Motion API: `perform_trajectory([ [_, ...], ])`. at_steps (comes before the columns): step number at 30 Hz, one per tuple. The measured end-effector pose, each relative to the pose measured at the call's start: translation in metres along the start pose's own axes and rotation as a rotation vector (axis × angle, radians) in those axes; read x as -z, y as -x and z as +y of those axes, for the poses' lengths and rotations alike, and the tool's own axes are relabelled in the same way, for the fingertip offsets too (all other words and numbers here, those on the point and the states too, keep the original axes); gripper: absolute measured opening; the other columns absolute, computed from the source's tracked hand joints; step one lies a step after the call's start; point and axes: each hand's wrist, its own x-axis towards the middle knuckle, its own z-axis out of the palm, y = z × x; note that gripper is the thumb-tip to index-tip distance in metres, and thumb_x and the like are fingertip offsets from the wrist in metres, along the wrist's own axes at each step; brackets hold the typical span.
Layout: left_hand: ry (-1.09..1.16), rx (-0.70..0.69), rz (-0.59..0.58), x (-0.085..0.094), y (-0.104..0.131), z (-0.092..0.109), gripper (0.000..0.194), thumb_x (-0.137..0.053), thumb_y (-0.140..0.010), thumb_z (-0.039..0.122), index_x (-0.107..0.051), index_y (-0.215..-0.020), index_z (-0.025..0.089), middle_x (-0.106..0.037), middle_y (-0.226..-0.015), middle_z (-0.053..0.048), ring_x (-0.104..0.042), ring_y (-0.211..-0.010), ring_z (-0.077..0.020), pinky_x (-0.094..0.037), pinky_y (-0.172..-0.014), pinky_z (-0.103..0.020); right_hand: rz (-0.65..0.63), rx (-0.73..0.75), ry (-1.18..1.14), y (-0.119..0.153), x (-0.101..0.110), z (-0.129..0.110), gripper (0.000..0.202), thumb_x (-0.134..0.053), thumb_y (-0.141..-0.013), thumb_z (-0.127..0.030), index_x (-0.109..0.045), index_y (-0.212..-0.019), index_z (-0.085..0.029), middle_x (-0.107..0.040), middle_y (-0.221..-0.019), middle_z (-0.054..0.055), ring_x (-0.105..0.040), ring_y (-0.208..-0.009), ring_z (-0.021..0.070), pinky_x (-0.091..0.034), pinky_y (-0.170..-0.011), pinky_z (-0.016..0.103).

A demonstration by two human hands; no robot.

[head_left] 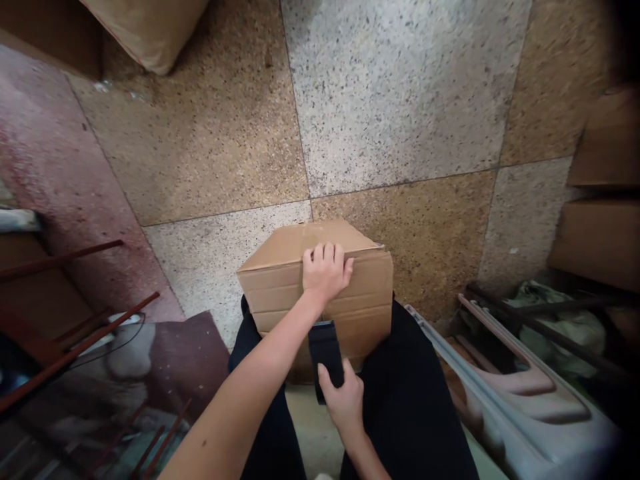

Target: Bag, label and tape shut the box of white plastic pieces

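Note:
A brown cardboard box (273, 293) is tilted against my legs, with creased sides. My left hand (326, 272) grips its upper edge, fingers bent over onto the far face and a strip of clear tape showing near them. Lower down, my right hand (345, 393) is closed around a long, flat black object (326, 350). Its top end touches or nearly touches the near side of the box; I cannot tell which. What kind of thing the black object is does not show clearly, and my palm hides part of it.
Speckled floor tiles (400, 87) stretch ahead. Stacked cartons (600, 240) stand at the right, above a pale plastic stool or chair (540, 407). Red metal bars (100, 333) jut in from the left. A tan sack (155, 33) lies at the upper left.

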Motion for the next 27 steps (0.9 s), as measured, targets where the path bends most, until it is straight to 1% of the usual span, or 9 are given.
perform_trajectory([
  [4,0.011,0.003,0.01,0.0,0.0,0.0,0.053,-0.024,-0.099,0.044,-0.056,-0.128,0.013,-0.06,-0.125,-0.018,-0.05,-0.113,-0.0331,-0.034,-0.091,-0.051,0.002,0.035,0.003,-0.004,0.001,0.0,0.041,-0.054,-0.08,-0.058,-0.058,-0.083,-0.017,-0.068,-0.07,0.01,-0.064,-0.065,0.0218,-0.049,-0.063,0.029],
  [7,0.016,-0.004,0.021,0.0,0.0,-0.001,0.052,-0.025,-0.099,0.044,-0.056,-0.127,0.012,-0.061,-0.124,-0.018,-0.05,-0.113,-0.0332,-0.034,-0.091,-0.051,-0.004,0.037,0.047,-0.008,0.0,-0.001,0.042,-0.052,-0.081,-0.058,-0.056,-0.082,-0.017,-0.067,-0.069,0.011,-0.065,-0.065,0.0228,-0.048,-0.063,0.03],
  [12,0.006,-0.008,0.023,0.0,-0.001,0.0,0.053,-0.023,-0.099,0.044,-0.058,-0.124,0.013,-0.062,-0.121,-0.018,-0.052,-0.107,-0.0322,-0.035,-0.088,-0.05,0.058,0.041,0.104,-0.009,-0.006,-0.002,0.043,-0.051,-0.08,-0.06,-0.055,-0.078,-0.017,-0.066,-0.067,0.011,-0.064,-0.063,0.023,-0.047,-0.062,0.03],
  [15,0.018,-0.003,0.02,-0.001,-0.002,0.001,0.054,-0.023,-0.099,0.045,-0.057,-0.125,0.013,-0.061,-0.121,-0.018,-0.052,-0.108,-0.0323,-0.035,-0.089,-0.051,0.074,0.046,0.099,-0.01,-0.009,0.0,0.044,-0.052,-0.08,-0.06,-0.058,-0.079,-0.016,-0.067,-0.069,0.012,-0.065,-0.065,0.0234,-0.048,-0.063,0.03],
  [20,0.013,-0.011,0.025,-0.006,-0.001,0.001,0.058,-0.022,-0.097,0.049,-0.056,-0.127,0.012,-0.061,-0.12,-0.019,-0.051,-0.108,-0.0332,-0.034,-0.089,-0.051,0.014,0.067,0.067,-0.012,-0.009,0.002,0.042,-0.053,-0.081,-0.059,-0.058,-0.079,-0.017,-0.066,-0.067,0.009,-0.064,-0.062,0.0213,-0.047,-0.06,0.028],
  [23,-0.017,-0.014,0.041,-0.009,0.0,-0.001,0.058,-0.022,-0.097,0.05,-0.056,-0.127,0.013,-0.061,-0.117,-0.019,-0.051,-0.105,-0.0333,-0.033,-0.088,-0.05,0.014,0.077,0.063,-0.011,-0.01,0.004,0.043,-0.052,-0.081,-0.06,-0.057,-0.077,-0.018,-0.065,-0.066,0.008,-0.063,-0.062,0.0212,-0.045,-0.06,0.028],
  [27,-0.065,-0.027,0.071,-0.009,0.001,-0.003,0.058,-0.021,-0.097,0.049,-0.057,-0.123,0.012,-0.061,-0.112,-0.018,-0.051,-0.101,-0.0331,-0.033,-0.086,-0.049,0.013,0.047,0.074,-0.007,-0.01,0.004,0.045,-0.051,-0.08,-0.064,-0.055,-0.077,-0.02,-0.066,-0.07,0.009,-0.063,-0.066,0.0229,-0.043,-0.062,0.029],
])
